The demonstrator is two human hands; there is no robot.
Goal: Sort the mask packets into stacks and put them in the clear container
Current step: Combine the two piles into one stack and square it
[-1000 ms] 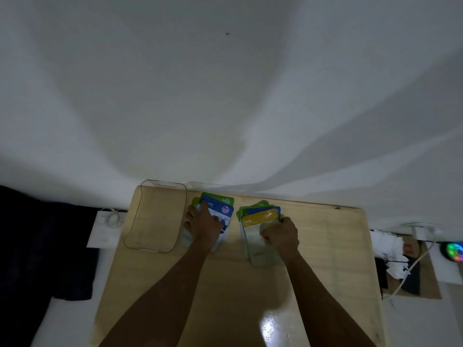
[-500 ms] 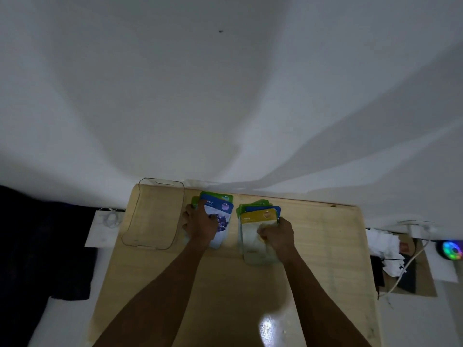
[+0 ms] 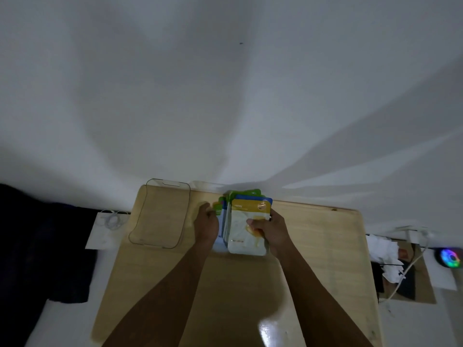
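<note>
Filling the lower middle of the view, the wooden table [image 3: 313,246] carries the empty clear container [image 3: 160,216] at its far left, and just right of that the mask packets [image 3: 246,221] are gathered into one loose, fanned stack with a yellow-topped honey packet [image 3: 250,209] on top and blue and green edges showing behind it. The right hand [image 3: 271,230] pinches the honey packet with the thumb on its face and the fingers curled behind, while the left hand [image 3: 206,222] presses against the stack's left edge, its fingers closed together and curled.
</note>
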